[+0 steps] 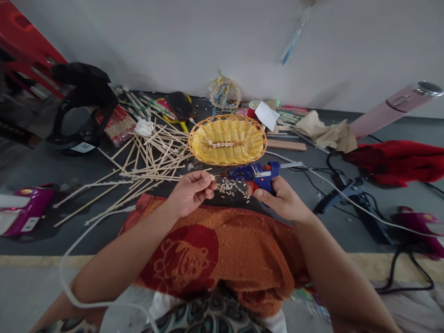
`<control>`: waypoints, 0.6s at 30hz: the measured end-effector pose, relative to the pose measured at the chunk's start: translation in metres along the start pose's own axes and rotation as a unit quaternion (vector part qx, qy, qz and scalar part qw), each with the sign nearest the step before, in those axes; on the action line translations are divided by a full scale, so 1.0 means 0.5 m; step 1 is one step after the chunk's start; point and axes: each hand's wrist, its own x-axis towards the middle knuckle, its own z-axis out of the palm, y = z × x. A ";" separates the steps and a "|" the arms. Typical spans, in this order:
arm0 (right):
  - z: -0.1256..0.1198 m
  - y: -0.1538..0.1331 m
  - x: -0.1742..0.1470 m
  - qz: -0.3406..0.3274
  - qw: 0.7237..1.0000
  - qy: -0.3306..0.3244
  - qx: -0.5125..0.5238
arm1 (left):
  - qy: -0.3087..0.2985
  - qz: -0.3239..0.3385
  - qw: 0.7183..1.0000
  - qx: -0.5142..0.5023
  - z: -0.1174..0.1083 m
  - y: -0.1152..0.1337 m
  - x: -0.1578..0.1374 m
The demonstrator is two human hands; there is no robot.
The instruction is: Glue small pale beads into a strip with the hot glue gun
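Glue gun seems light and stiff; our right hand wraps its handle, the safest hold. Our left hand pinches a small, probably fragile piece.

It looks like a craft workspace. A yellow wicker basket stands on the dark worktop; loose wooden sticks lie to its left, a blue hot glue gun and small wooden bits before it.

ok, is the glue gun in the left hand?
No, the right hand holds the blue glue gun, while the left hand pinches a small pale piece.
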 end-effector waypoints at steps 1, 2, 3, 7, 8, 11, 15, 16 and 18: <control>0.000 0.001 -0.001 0.003 1.000 0.000 0.002 | 0.001 -0.001 1.000 0.000 0.000 0.000 0.000; -0.001 0.002 -0.002 0.008 1.000 -0.003 0.006 | 0.002 -0.001 1.000 -0.001 0.001 0.000 0.000; -0.002 0.003 -0.003 0.015 1.000 -0.010 0.012 | 0.003 -0.001 1.000 -0.003 0.002 0.001 0.000; -0.009 0.005 -0.006 0.037 0.998 -0.027 0.049 | 0.002 0.003 1.000 -0.005 0.004 0.000 -0.001; -0.013 0.005 -0.006 0.039 0.997 -0.019 0.068 | 0.001 0.003 1.000 -0.004 0.004 -0.001 -0.001; -0.031 0.003 -0.004 0.030 0.987 0.055 0.150 | -0.005 0.002 1.000 0.002 0.004 -0.002 -0.002; -0.087 0.012 0.004 0.015 0.950 0.229 0.210 | -0.015 -0.003 1.000 0.015 0.005 -0.005 -0.003; -0.105 0.020 0.006 0.024 0.940 0.267 0.210 | -0.018 -0.004 1.000 0.018 0.006 -0.006 -0.003; -0.141 0.044 0.008 0.080 0.923 0.315 0.203 | -0.024 -0.008 0.999 0.021 0.008 -0.007 -0.003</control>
